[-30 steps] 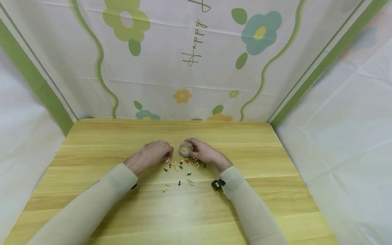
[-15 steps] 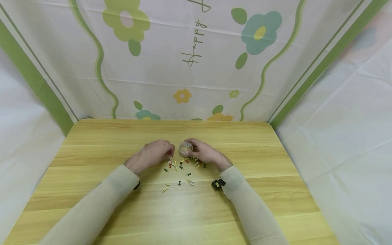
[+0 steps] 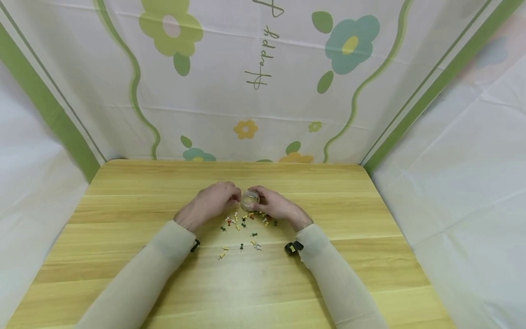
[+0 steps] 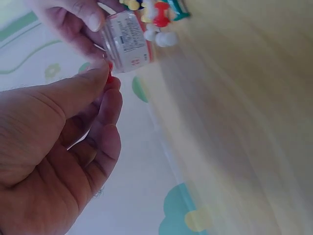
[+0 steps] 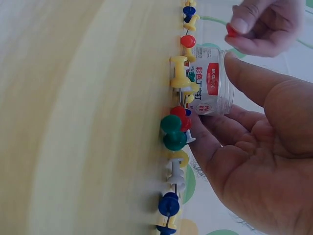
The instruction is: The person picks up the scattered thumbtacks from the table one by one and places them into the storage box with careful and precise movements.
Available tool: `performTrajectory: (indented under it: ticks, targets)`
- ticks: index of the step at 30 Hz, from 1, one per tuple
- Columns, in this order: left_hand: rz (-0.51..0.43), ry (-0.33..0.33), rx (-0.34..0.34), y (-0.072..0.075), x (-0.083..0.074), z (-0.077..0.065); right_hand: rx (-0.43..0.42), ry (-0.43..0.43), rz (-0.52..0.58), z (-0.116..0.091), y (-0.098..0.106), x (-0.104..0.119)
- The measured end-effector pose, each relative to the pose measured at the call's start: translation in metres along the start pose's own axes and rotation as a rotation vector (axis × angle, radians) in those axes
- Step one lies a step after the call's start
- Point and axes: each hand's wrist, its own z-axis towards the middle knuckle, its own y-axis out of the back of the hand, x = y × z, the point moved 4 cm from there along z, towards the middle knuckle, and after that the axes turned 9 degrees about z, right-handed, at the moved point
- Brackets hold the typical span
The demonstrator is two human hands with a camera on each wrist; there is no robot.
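Between thumb and forefinger, my left hand pinches a red push pin, held up beside the mouth of a small clear jar. My right hand grips that jar around its side, and it stands on the table with its label showing in the right wrist view. A pin or so shows inside the jar from above. Loose push pins in yellow, red, green, white and blue lie on the table just in front of the jar.
The wooden table spreads around both arms. More push pins lie scattered nearer the person. A black object is at the right wrist. A printed cloth hangs behind the table's far edge.
My left hand has lifted from the pins and moved right and away from the person, up to the jar, with a red push pin in its fingers. The right hand stays on the jar.
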Motion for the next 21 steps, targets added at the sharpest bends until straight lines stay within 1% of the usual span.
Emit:
performTrajectory:
  ticks: [5,8,11,16,21]
  targets:
    - [-0.014,0.015,-0.035,0.004,-0.003,0.005,0.003,0.015,0.008,0.000,0.001,0.000]
    - [-0.034,0.030,-0.043,0.006,-0.005,0.008,0.006,0.022,0.025,0.000,0.001,0.000]
    - [-0.049,0.046,-0.050,0.005,-0.008,0.012,0.004,0.022,0.018,0.000,0.001,0.001]
    - [-0.060,0.072,-0.068,-0.002,-0.008,0.018,-0.003,0.027,0.001,0.000,0.001,0.002]
    - [-0.041,0.101,-0.069,-0.009,-0.007,0.021,-0.003,0.037,0.013,0.001,0.000,0.002]
